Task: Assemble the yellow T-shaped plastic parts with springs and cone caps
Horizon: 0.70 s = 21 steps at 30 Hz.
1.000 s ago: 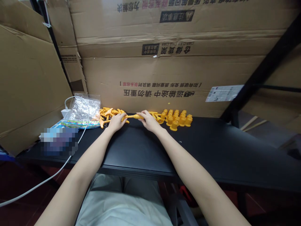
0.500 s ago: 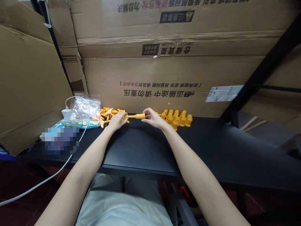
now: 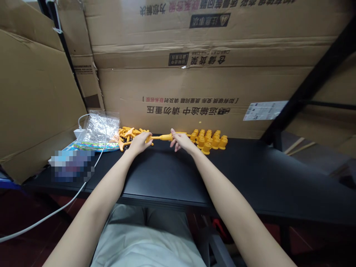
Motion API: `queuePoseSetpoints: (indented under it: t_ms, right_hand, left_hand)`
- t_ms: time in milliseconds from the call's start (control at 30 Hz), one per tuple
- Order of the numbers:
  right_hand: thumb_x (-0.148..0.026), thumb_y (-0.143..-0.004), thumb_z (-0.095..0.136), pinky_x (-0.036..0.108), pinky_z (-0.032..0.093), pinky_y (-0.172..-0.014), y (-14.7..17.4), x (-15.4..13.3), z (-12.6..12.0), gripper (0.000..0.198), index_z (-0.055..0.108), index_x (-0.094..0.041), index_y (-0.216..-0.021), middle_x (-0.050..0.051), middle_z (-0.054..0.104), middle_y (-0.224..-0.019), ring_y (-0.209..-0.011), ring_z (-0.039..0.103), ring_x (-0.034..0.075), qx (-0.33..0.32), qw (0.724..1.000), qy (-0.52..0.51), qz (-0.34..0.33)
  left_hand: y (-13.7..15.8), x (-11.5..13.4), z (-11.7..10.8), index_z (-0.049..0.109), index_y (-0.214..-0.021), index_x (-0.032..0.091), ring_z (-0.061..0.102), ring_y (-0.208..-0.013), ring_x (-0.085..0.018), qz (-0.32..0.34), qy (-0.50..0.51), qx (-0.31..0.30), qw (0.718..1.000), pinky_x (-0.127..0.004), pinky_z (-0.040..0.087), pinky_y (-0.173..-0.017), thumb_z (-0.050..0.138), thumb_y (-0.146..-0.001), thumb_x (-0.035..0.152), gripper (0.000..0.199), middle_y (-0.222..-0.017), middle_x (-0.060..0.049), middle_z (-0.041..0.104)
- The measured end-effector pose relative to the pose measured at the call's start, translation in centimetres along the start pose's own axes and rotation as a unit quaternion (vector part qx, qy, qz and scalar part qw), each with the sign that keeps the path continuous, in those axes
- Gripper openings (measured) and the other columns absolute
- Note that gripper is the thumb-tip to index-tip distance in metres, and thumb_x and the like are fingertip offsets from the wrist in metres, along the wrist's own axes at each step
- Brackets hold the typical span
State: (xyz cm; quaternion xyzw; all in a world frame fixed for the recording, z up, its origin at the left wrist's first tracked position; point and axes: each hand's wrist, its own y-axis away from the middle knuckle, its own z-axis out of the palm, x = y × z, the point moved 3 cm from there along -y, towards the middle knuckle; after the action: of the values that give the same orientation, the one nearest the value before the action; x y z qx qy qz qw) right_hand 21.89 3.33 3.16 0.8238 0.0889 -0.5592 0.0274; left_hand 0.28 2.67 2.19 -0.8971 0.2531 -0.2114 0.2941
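Note:
A yellow plastic rod (image 3: 164,137) with a wider, ribbed sleeve on its right part lies level between my hands, just above the black table (image 3: 167,174). My left hand (image 3: 139,143) is closed on the thin left end, which the fingers partly hide. At the sleeve's right end is my right hand (image 3: 182,142), its thumb and a finger on the sleeve and the other fingers loosely curled below. Left of my left hand lies a pile of yellow plastic parts (image 3: 124,142), some with curved handles. Several yellow flanged caps (image 3: 207,146) stand right of my right hand.
Cardboard (image 3: 178,85) walls off the back and left of the table. A clear plastic bag (image 3: 101,128) and a white cable (image 3: 96,163) with its plug lie at the left. A black metal post (image 3: 303,85) slants up at the right.
My right hand has turned about the sleeve's end, and its lower fingers have dropped and spread a little. My left hand keeps its hold in the same place.

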Motion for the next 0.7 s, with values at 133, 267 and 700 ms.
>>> queuePoseSetpoints:
  t_ms: [133,267,700]
  right_hand:
    - [-0.043,-0.078,0.073,0.024,0.055,-0.055,0.17,-0.28,-0.55,0.041,0.056,-0.018,-0.105,0.003,0.072,-0.084,-0.054,0.065,0.011,-0.041,0.997,-0.038,-0.050]
    - [-0.039,-0.076,0.075,0.025,0.054,-0.060,0.18,-0.15,-0.51,0.034,0.059,-0.015,-0.095,0.004,0.072,-0.076,-0.051,0.063,0.010,-0.041,0.996,-0.037,-0.073]
    - [-0.033,-0.087,0.063,0.022,0.053,-0.061,0.24,0.18,-0.50,0.045,0.052,-0.019,-0.128,0.011,0.068,-0.114,-0.069,0.069,0.011,-0.072,0.995,0.003,-0.061]
  left_hand:
    - [-0.11,-0.19,0.01,0.061,-0.103,0.019,0.064,-0.099,-0.019,-0.002,0.004,-0.002,1.000,-0.033,0.049,-0.090,0.059,-0.084,0.022,0.019,-0.104,-0.007,0.068]
    - [-0.15,-0.55,0.06,0.060,-0.104,0.018,0.063,-0.099,-0.019,-0.005,0.004,0.001,1.000,-0.032,0.048,-0.090,0.060,-0.083,0.022,0.021,-0.104,-0.007,0.068]
    - [-0.12,-0.08,-0.12,0.059,-0.099,0.018,0.063,-0.091,-0.019,-0.004,-0.004,0.003,1.000,-0.031,0.048,-0.083,0.064,-0.082,0.029,0.022,-0.097,-0.006,0.068]
